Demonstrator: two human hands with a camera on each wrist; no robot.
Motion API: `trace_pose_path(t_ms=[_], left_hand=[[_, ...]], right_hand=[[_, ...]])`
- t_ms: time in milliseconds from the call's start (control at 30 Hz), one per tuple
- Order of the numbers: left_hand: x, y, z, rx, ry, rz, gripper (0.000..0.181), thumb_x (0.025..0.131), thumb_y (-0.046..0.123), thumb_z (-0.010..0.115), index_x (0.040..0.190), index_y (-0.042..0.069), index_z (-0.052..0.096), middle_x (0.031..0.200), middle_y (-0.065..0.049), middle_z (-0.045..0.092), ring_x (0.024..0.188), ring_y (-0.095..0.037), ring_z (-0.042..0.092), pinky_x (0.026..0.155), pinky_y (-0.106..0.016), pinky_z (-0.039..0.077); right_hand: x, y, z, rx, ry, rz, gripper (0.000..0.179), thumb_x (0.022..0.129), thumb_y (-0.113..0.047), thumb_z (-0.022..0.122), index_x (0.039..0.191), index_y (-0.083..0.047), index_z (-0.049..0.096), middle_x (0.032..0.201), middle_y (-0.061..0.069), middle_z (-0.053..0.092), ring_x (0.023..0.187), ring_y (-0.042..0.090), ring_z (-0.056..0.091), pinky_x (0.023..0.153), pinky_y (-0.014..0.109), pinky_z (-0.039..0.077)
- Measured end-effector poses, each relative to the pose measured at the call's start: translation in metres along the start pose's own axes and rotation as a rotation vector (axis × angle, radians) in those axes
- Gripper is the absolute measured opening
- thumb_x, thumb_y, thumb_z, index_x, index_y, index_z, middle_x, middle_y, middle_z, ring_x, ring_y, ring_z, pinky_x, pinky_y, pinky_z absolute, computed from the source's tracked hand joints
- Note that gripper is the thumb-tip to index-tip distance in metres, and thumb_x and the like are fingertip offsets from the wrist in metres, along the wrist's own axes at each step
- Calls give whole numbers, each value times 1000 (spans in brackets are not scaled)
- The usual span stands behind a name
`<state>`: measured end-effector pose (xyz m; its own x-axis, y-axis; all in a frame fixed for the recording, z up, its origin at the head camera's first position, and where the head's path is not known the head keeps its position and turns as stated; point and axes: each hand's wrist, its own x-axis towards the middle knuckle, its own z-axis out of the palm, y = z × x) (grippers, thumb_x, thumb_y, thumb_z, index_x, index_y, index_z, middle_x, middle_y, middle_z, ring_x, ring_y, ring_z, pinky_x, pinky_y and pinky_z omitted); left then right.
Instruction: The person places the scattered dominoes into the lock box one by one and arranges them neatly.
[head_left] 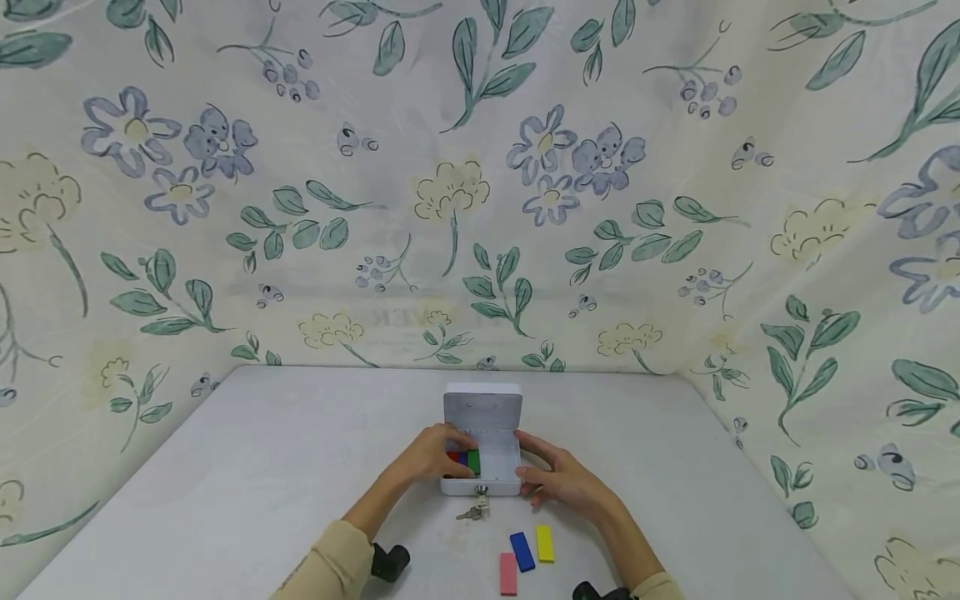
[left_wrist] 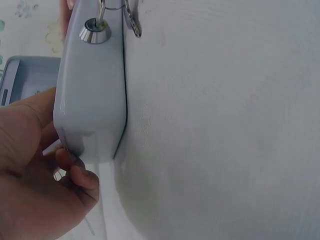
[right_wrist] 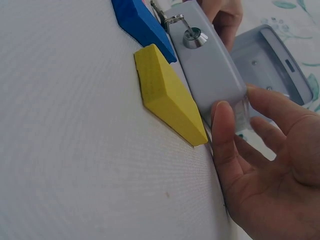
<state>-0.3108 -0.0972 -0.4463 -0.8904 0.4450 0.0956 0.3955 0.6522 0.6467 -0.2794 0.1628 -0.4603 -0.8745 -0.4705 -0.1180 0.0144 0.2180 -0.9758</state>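
A small white metal cash box [head_left: 501,488] stands on the table with its lid [head_left: 482,410] raised. My left hand [head_left: 435,452] reaches over its left side, thumb and forefinger at the ends of a green block [head_left: 473,462] inside. Next to that block, red [head_left: 452,457] and dark blue or purple pieces show partly beneath the hand. In the left wrist view other fingers [left_wrist: 82,177] curl beside the box's outer wall, and the blocks are hidden. My right hand [head_left: 562,479] rests against the box's right side, thumb at the front corner and forefinger farther back.
Keys [head_left: 474,510] hang from the lock [head_left: 482,491] on the box front. On the table nearer me lie a blue block [head_left: 522,552], a yellow block [head_left: 544,543] and a pink block [head_left: 508,574]. A floral cloth [head_left: 480,250] surrounds the white table [head_left: 315,433].
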Motion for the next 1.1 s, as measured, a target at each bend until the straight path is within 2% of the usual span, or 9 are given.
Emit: trace_pose_path(t_ms=[200,433,700,933,1100], left_hand=[[0,3,2,37,11,4,36,74,15,86,106,5,75,104,-8,69,96,-21,59,94,-47,50],[-1,6,5,33,28,-34,37,73,16,87,106,6,75,106,-8,68,99,-23,59,97,-49,48],[-1,6,8,65,42,-11,36,72,15,87,105,7,76,109,-10,66,98,-22,58,94,-48,50],[-1,8,6,64,33,20,36,71,10,87,104,4,75,110,-13,66,99,-26,61,95,-50,50],[-4,9,3,55,25,9,35,73,14,86,105,5,74,108,-11,64,97,-25,63,91,-47,52]], right_hand=[[1,1,0,-2,4,5,67,96,-19,62,154,-17,30,156,19,30,81,18,64,69,29,56],[1,0,0,0,-1,2,67,96,-20,62,155,-17,29,158,18,28,82,19,63,69,29,56],[0,0,-1,2,-1,-1,68,96,-21,63,155,-17,29,159,18,27,81,18,63,69,28,55],[0,0,-1,4,0,-1,68,96,-21,63,155,-17,29,158,18,28,81,18,63,69,28,55],[0,0,-1,4,-4,-1,68,96,-21,62,155,-17,29,158,18,29,81,18,63,69,27,55]])
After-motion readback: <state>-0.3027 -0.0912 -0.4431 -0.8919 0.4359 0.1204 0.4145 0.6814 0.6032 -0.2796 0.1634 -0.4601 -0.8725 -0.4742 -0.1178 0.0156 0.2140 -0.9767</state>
